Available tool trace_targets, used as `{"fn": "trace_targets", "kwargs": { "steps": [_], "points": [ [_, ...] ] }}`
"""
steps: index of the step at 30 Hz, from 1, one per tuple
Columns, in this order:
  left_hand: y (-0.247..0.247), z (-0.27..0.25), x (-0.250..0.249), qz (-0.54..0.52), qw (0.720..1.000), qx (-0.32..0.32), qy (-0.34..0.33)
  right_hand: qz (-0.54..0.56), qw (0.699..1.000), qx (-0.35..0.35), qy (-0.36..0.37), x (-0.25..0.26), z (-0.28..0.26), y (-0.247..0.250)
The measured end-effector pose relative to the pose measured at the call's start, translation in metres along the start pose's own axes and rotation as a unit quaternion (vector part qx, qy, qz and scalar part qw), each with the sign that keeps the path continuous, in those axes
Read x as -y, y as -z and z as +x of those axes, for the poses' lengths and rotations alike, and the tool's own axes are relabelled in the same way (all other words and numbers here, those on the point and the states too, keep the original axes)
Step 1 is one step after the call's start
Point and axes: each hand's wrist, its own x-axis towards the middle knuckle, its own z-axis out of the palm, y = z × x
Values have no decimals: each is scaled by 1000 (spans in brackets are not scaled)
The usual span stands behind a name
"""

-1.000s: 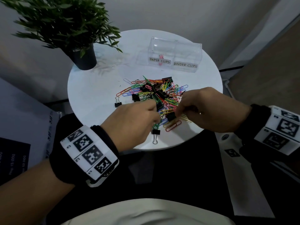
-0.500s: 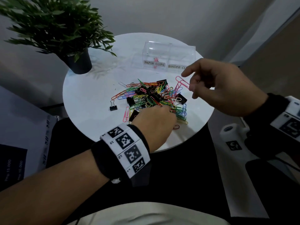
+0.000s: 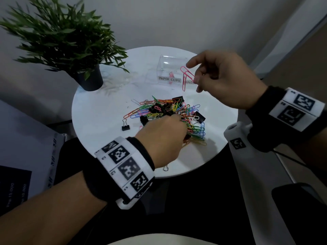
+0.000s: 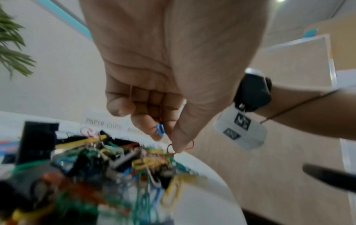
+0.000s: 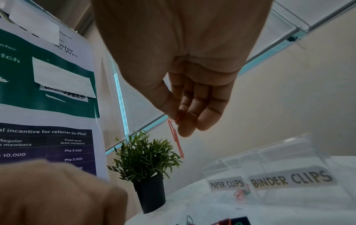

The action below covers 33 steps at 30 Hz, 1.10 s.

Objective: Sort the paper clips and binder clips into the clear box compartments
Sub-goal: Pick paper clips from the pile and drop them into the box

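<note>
A heap of coloured paper clips and black binder clips lies mid-table. My right hand hangs in the air in front of the clear box and pinches pink paper clips, which dangle from thumb and forefinger. The box carries the labels PAPER CLIPS and BINDER CLIPS, and a few clips lie in the paper-clip side. My left hand is down on the near side of the heap, fingers curled, pinching paper clips blue and red.
The round white table carries a potted plant at the back left. One binder clip lies apart left of the heap, another near the front edge. A white device stands off the table's right edge.
My right hand has lifted pink paper clips out of the heap and carried them up and back toward the box. My left hand has stayed low, working into the heap's near side.
</note>
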Motion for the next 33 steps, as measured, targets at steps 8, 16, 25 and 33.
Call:
{"fn": "trace_targets", "kwargs": {
  "steps": [8,16,25,33],
  "points": [
    [59,16,52,-131,985,-74,81,-28,998,-25,-41,-9,53,3],
    [97,111,105,-100,970,-156,160,-54,990,-64,-114,-28,116,-3],
    [71,151,107,-26,981,-74,179,-170,969,-11,-180,-51,131,-24],
    [69,116,96,-78,984,-90,136,-145,982,-11,-118,-37,103,-12]
  ]
}}
